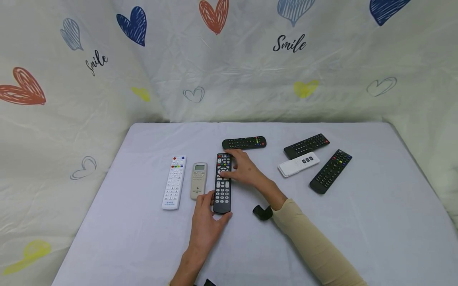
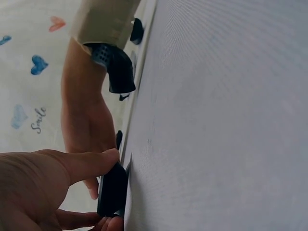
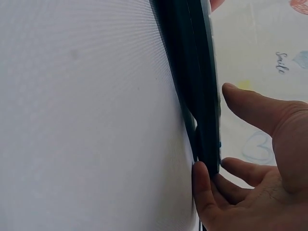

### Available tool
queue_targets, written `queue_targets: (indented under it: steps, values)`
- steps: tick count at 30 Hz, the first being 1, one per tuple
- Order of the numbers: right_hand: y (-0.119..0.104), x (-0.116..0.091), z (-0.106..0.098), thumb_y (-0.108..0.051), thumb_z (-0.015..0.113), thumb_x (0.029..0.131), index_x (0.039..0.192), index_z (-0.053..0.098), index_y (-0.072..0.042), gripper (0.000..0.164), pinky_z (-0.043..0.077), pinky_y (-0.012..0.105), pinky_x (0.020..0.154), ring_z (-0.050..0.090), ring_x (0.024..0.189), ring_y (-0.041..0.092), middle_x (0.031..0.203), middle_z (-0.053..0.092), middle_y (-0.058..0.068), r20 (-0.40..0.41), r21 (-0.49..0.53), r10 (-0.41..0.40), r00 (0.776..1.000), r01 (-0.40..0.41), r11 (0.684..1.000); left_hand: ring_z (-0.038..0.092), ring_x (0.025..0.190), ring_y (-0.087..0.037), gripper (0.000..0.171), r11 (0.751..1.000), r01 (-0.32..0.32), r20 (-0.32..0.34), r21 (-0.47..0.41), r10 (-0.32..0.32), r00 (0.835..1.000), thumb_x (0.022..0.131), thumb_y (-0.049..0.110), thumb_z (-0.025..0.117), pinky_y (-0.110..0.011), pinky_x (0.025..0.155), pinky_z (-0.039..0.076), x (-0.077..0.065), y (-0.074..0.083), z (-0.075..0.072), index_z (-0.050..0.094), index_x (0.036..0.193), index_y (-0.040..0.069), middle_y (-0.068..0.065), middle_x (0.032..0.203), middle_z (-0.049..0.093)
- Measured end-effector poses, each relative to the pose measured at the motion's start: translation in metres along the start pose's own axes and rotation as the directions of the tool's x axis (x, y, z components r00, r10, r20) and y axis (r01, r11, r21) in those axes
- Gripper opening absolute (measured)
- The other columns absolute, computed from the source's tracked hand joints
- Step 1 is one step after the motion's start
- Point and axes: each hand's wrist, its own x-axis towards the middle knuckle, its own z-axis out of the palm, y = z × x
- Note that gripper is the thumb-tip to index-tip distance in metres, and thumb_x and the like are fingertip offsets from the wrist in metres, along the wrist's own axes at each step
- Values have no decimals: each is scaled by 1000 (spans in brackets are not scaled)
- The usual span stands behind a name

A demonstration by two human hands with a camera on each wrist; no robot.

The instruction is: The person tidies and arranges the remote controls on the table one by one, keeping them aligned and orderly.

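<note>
A long black remote control (image 1: 222,194) with grey and coloured buttons lies upright in the head view, between both hands. My left hand (image 1: 206,228) holds its near end, thumb at the lower right corner and fingers along the left side. In the left wrist view this thumb (image 2: 91,164) and the fingers pinch the remote's end (image 2: 113,190). My right hand (image 1: 247,169) is at the far end, its fingertips touching the top edge. Its thumb (image 3: 250,103) stands slightly apart from the button face in the right wrist view.
Left of the black remote lie a beige remote with a small display (image 1: 198,180) and a white remote (image 1: 174,182). Another black remote (image 1: 244,143) lies crosswise behind. To the right are two black remotes (image 1: 307,146) (image 1: 330,171) and a small white one (image 1: 298,164).
</note>
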Motion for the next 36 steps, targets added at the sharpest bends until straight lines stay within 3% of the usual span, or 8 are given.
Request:
queue_targets:
  steps: [14, 17, 21, 25, 36]
  values:
    - [4, -1, -4, -28, 83, 90, 158, 40, -8, 83, 59, 37, 89, 64, 105, 28, 154, 48, 18, -14, 6, 13, 1000, -13, 1000, 61, 115, -22, 84, 1000, -9, 4, -10, 9, 1000, 77, 17, 93, -37, 90, 60, -2, 2, 1, 51, 149, 5, -12, 135, 55]
    - [4, -2, -6, -28, 81, 93, 158, 40, -7, 79, 58, 38, 91, 64, 108, 28, 155, 48, 18, -31, 14, 11, 999, -11, 1000, 60, 115, -22, 85, 1000, -22, -5, 5, 22, 1000, 77, 19, 93, -38, 91, 59, -3, 3, 1, 51, 149, 5, -12, 137, 54]
    - [5, -5, -9, -26, 77, 95, 157, 41, -5, 75, 58, 40, 96, 63, 117, 31, 153, 49, 18, -51, 37, 7, 999, -5, 999, 56, 121, -24, 85, 998, -46, -42, 36, 48, 998, 77, 22, 94, -43, 103, 55, -4, 3, 1, 53, 149, 6, -11, 140, 52]
    - [7, -7, -12, -24, 76, 96, 157, 41, -4, 73, 57, 41, 100, 59, 129, 32, 151, 50, 19, -63, 69, 19, 998, -14, 997, 51, 128, -24, 84, 993, -101, -102, 60, 107, 989, 75, 24, 95, -45, 111, 50, -3, 5, 2, 56, 147, 7, -9, 140, 51]
    - [12, -14, -22, -21, 72, 99, 150, 49, -3, 59, 56, 46, 104, 56, 135, 33, 147, 54, 19, -189, 104, 24, 982, -4, 995, 47, 130, -22, 58, 967, -253, -190, 36, 255, 948, 83, 17, 89, -41, 103, 54, 4, 17, 7, 66, 136, 11, -6, 138, 55]
